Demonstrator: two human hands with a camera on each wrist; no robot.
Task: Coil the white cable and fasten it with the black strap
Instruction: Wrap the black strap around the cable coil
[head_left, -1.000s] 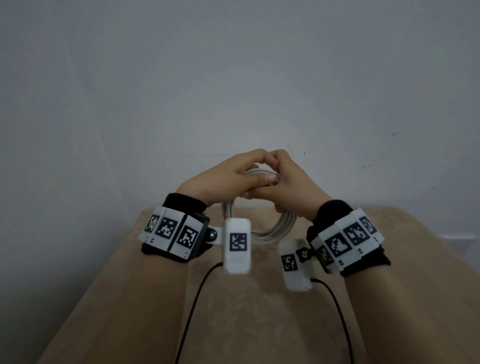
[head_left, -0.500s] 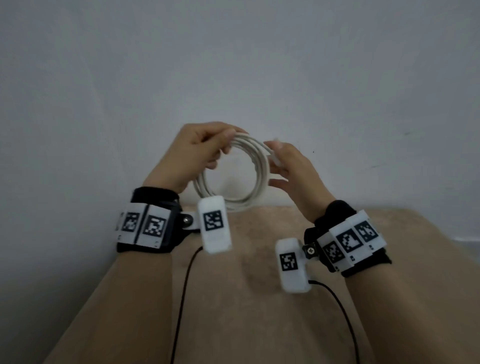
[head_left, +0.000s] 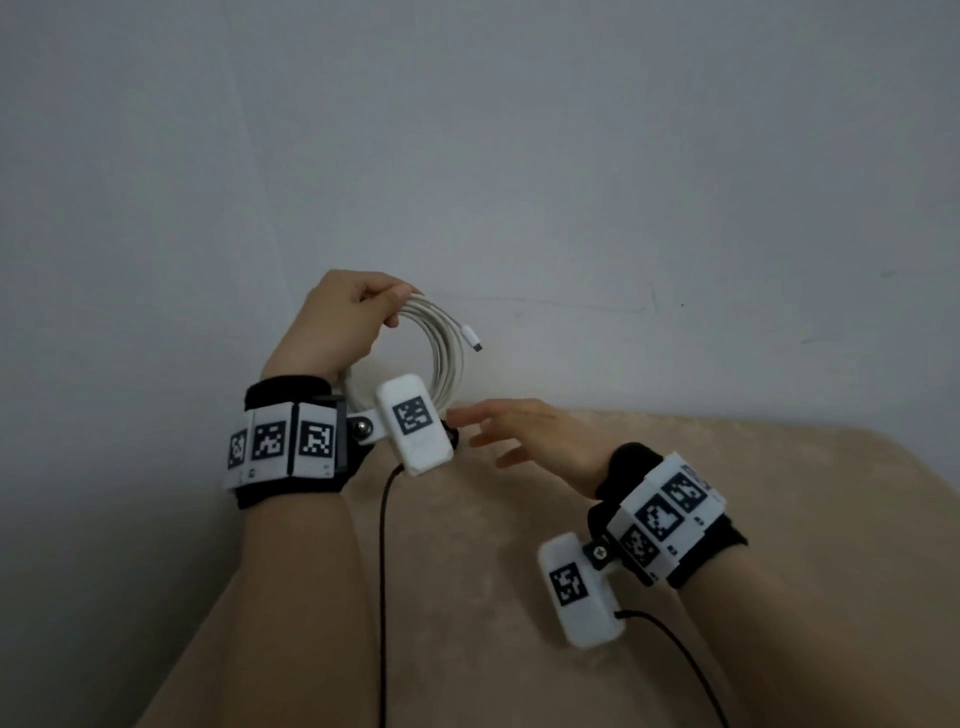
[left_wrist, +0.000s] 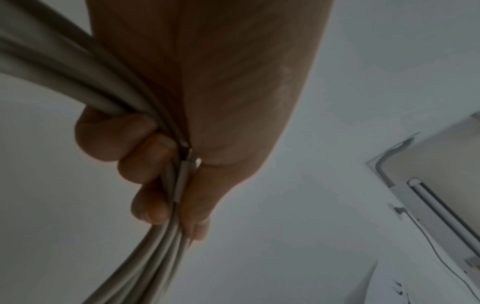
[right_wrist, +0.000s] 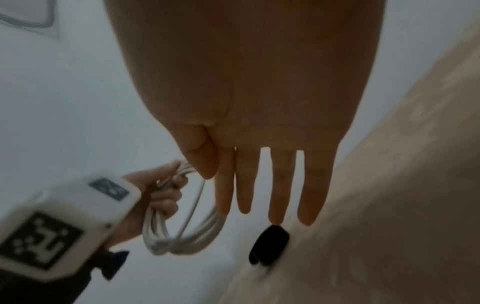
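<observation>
My left hand (head_left: 363, 312) holds the coiled white cable (head_left: 448, 358) up in front of the wall, fingers curled round the top of the loops. One connector end (head_left: 472, 340) sticks out free on the right. The left wrist view shows the fingers (left_wrist: 145, 170) clamped on several strands of the cable (left_wrist: 64, 72). My right hand (head_left: 483, 431) is flat with straight fingers (right_wrist: 278, 191), low over the table's far edge. The black strap (right_wrist: 270, 244) lies on the table just beyond the fingertips; in the head view only a sliver of the strap (head_left: 454, 435) shows behind the left wrist camera.
A beige table (head_left: 519, 597) runs up to a plain grey wall (head_left: 519, 156). White tagged wrist cameras (head_left: 413, 423) hang under both wrists, with black leads (head_left: 383, 571) trailing toward me. A light fixture (left_wrist: 436, 197) shows in the left wrist view.
Both hands were together on the coil. The right hand has let go and dropped toward the table's far edge by the strap, while the left hand has carried the coil up and left.
</observation>
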